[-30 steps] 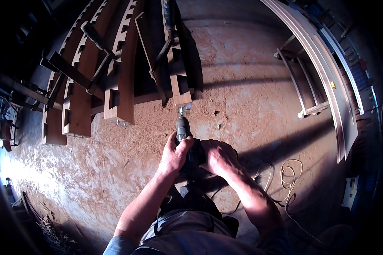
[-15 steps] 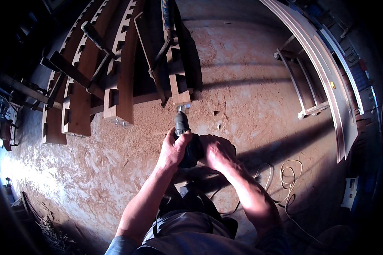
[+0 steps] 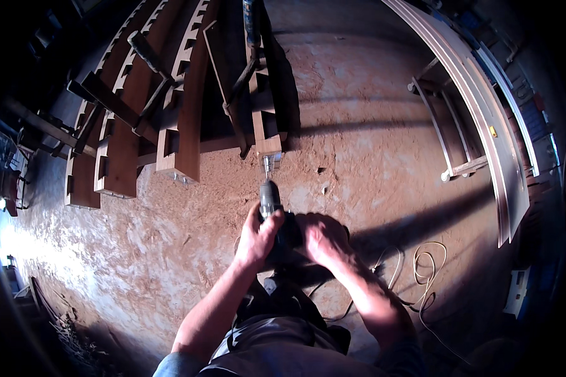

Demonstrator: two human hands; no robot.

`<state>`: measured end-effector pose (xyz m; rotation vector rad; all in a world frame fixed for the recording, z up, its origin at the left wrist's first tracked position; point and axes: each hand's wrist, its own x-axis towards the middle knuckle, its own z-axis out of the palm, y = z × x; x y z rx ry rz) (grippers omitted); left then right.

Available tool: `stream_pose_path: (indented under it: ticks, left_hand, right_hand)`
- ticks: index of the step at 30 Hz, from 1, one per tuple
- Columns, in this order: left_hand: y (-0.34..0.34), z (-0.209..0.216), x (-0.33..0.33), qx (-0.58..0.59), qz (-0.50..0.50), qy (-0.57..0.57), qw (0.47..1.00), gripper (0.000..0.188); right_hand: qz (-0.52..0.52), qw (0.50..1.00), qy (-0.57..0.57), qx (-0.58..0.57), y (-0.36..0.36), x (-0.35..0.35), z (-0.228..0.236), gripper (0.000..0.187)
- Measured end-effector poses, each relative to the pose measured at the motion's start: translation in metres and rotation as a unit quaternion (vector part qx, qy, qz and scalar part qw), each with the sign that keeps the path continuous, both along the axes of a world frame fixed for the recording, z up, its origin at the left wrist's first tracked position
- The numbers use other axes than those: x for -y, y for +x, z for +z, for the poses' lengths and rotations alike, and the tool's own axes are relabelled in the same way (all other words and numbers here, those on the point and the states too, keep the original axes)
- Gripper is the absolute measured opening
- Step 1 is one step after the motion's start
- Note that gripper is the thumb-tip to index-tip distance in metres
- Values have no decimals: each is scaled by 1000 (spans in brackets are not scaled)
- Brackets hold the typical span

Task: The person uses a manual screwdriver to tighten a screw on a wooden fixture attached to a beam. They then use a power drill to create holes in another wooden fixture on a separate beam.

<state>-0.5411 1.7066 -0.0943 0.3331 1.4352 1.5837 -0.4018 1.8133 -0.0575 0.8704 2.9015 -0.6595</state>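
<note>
Both my hands are closed on a dark power drill (image 3: 270, 196), which points away from me. My left hand (image 3: 258, 237) wraps the body behind the chuck, thumb on top. My right hand (image 3: 319, 236) grips the drill on its right side; part of those fingers is hidden. A thin bit (image 3: 268, 166) reaches from the chuck to the near end of a notched wooden beam (image 3: 268, 144). Bits of metal show at that end, too small to make out. A bar clamp (image 3: 236, 88) crosses the beam from the left.
Several more notched beams (image 3: 181, 141) lie at the left, with clamps (image 3: 151, 60) across them. Wood shavings (image 3: 233, 173) are strewn on the floor. A pale cable (image 3: 429, 270) is coiled at the right. Beyond it stands a wheeled rack (image 3: 462, 166) beside long boards (image 3: 497, 151).
The drill and both hands have moved back toward me. More of the bit shows between chuck and beam end. The view has shifted slightly.
</note>
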Motion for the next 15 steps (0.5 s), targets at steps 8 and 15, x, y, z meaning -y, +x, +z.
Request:
stream_pose_path:
  ticks: [8,15]
  left_hand:
    - [6,15,-4,49,-8,33,998,82]
    - [8,8,-8,39,-7,19,999,82]
  right_hand:
    - [-14,999,-15,-43,6,0,7,48]
    - [-4,999,-34,1,7,-7,8,55]
